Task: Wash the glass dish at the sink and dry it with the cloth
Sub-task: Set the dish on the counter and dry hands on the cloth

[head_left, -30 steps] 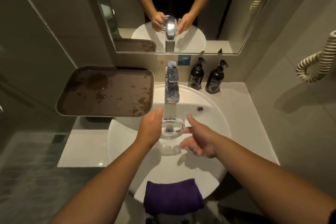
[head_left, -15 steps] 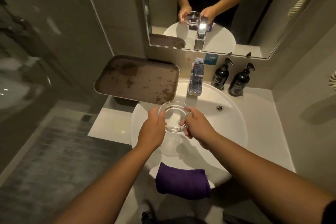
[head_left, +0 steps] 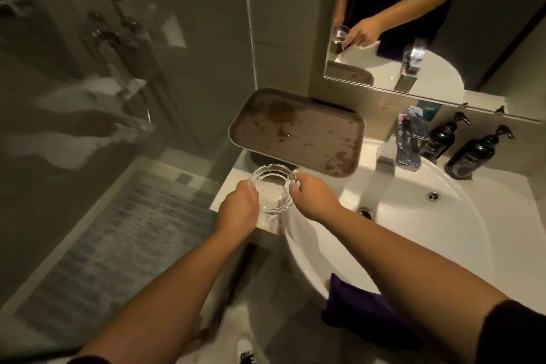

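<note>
A purple cloth [head_left: 359, 309] lay draped over the near rim of the white sink [head_left: 437, 233]. Further out, both hands held the glass dish [head_left: 273, 188] over the desk [head_left: 233, 186] left of the basin: the left hand [head_left: 238, 210] gripped its left rim with curled fingers, the right hand [head_left: 314, 199] pinched its right rim. Just beyond stood a brown wet tray [head_left: 298, 133]. Water ran from the faucet [head_left: 409, 142], and two dark pump bottles [head_left: 472, 154] stood by the mirror [head_left: 443, 23].
</note>
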Tool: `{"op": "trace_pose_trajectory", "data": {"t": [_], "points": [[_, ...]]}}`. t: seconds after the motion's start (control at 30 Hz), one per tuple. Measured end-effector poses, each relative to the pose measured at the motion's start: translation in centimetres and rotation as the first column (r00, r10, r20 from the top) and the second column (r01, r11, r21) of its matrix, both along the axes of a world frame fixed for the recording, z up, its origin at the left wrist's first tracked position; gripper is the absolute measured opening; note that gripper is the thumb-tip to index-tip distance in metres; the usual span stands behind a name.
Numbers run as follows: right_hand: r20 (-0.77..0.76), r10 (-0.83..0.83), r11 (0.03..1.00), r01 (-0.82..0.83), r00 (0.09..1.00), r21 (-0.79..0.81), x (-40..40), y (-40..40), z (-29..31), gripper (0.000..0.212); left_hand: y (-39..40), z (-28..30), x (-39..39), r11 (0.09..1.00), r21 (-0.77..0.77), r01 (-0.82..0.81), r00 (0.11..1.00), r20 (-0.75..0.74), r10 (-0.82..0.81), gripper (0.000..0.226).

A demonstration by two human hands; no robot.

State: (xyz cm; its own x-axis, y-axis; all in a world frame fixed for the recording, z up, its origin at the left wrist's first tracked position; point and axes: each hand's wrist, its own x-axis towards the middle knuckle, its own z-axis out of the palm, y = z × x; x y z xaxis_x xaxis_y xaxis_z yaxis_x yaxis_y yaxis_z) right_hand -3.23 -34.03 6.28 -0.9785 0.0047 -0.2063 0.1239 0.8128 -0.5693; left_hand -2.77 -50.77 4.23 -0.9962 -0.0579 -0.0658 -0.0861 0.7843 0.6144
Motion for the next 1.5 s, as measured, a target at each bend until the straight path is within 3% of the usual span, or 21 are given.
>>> {"op": "trace_pose_trajectory", "data": {"t": [0.1, 0.23, 0.4, 0.77, 1.23, 1.5], "points": [[0.024, -0.017, 1.000, 0.017, 1.000, 0.014, -2.3, -3.9, -0.9, 0.028, -3.1, -0.6, -1.8, 1.000, 0.003, -0.016, 0.999, 0.030, 0.016, 0.034], [0.105, -0.067, 0.998, 0.064, 0.992, 0.028, -4.4, -7.9, -3.3, 0.031, -6.6, -2.2, -4.7, 0.987, -0.155, 0.053, 0.997, 0.068, -0.043, 0.034], [0.198, -0.075, 0.996, 0.063, 0.977, 0.065, -6.0, -10.5, -5.8, 0.034, -8.9, -5.4, -7.1, 0.983, -0.156, 0.097, 0.983, 0.167, -0.070, 0.033], [0.271, -0.063, 0.983, 0.013, 0.961, 0.183, -7.3, -10.2, -8.5, 0.046, -8.1, -9.1, -8.2, 0.975, -0.185, 0.126, 0.964, 0.257, -0.076, 0.034], [0.322, -0.116, 0.979, 0.053, 0.940, 0.196, -7.8, -10.3, -8.9, 0.048, -7.5, -9.0, -8.5, 0.953, -0.261, 0.157, 0.941, 0.331, -0.065, 0.034], [0.375, -0.195, 0.959, 0.097, 0.906, 0.265, -8.0, -10.7, -7.4, 0.057, -8.0, -7.3, -8.0, 0.971, -0.194, 0.137, 0.942, 0.328, -0.068, 0.044]]}}
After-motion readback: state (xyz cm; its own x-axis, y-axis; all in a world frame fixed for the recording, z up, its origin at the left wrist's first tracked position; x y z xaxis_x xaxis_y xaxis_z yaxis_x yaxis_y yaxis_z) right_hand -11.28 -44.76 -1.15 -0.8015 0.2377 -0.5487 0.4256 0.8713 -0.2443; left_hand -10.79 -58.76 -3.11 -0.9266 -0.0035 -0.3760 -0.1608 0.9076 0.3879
